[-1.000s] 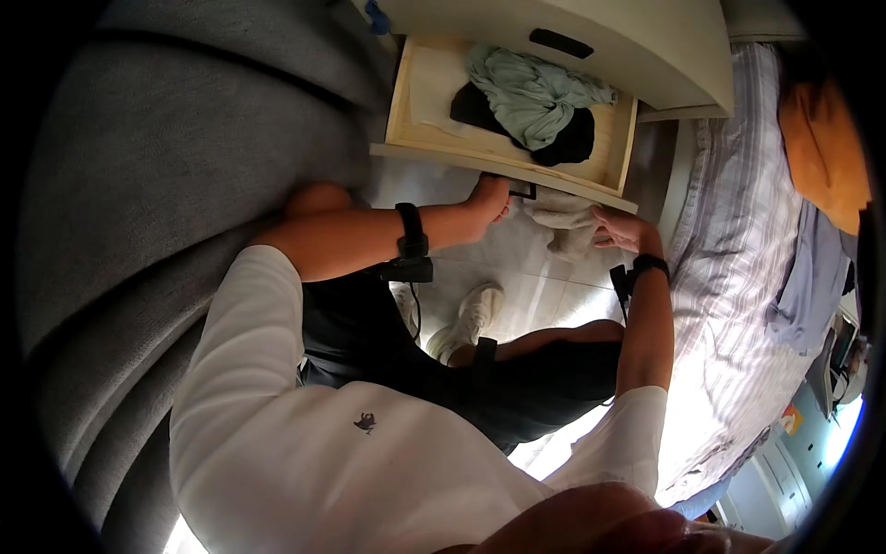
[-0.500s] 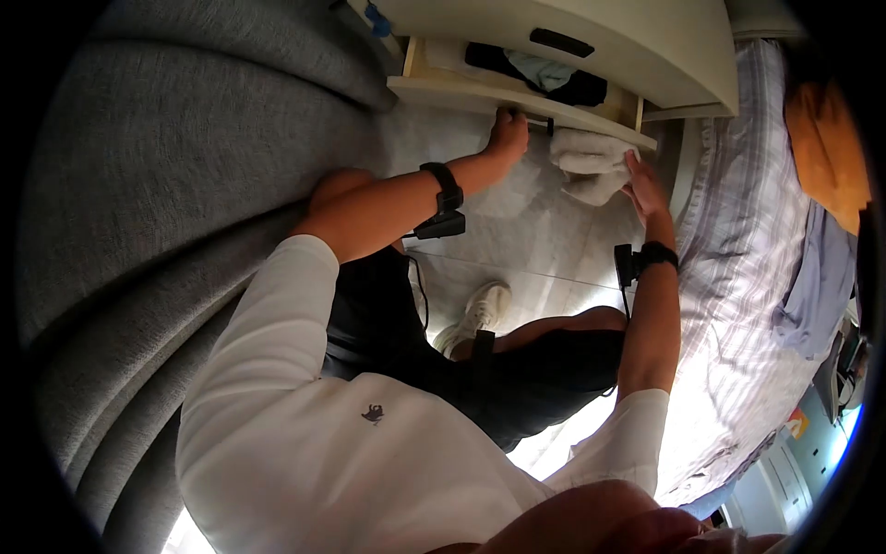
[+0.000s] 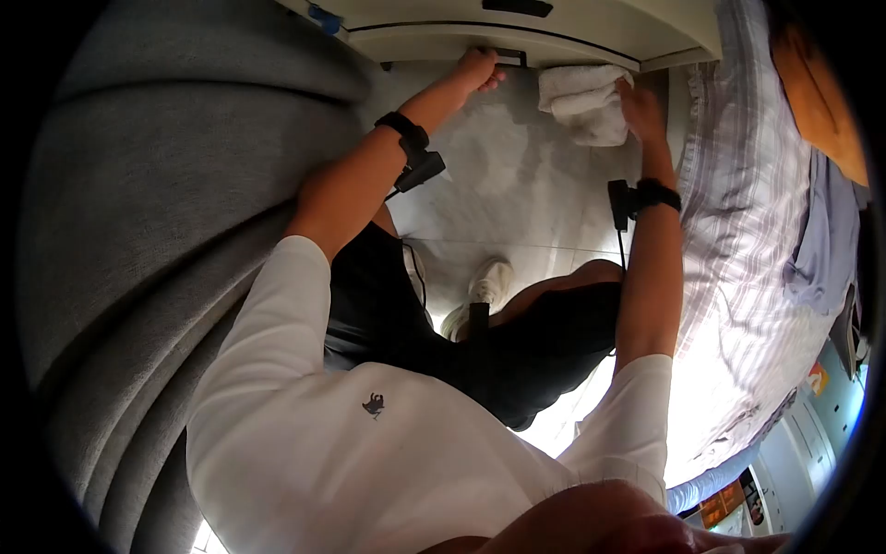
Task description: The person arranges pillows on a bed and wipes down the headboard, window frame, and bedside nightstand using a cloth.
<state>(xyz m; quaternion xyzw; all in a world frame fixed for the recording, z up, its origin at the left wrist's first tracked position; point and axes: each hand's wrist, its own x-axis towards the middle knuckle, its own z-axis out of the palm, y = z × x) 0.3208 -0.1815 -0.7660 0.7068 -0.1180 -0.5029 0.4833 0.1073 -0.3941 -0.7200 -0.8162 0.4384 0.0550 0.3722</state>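
My left hand (image 3: pixel 478 71) has its fingers curled at the dark handle (image 3: pixel 510 59) of the low drawer. The drawer front (image 3: pixel 415 48) sits flush with the pale cabinet, and its inside is hidden. At the right end of that front, a whitish folded cloth (image 3: pixel 583 100) bunches against or just below it. My right hand (image 3: pixel 643 111) pinches the cloth's right edge, with the fingertips partly hidden in the fabric. Black bands with small dark boxes are strapped round both wrists.
A grey padded sofa (image 3: pixel 203 175) fills the left side. On the right is a bed with a striped sheet (image 3: pixel 738 212), bearing an orange cloth (image 3: pixel 812 102) and a grey-blue garment (image 3: pixel 821 245). Grey floor tiles (image 3: pixel 508 194) lie below the cabinet; my legs are bent over them.
The drawer has gone from open to shut, hiding the green and black fabrics inside. My left hand moved forward with its handle. My right hand and the whitish cloth also moved forward.
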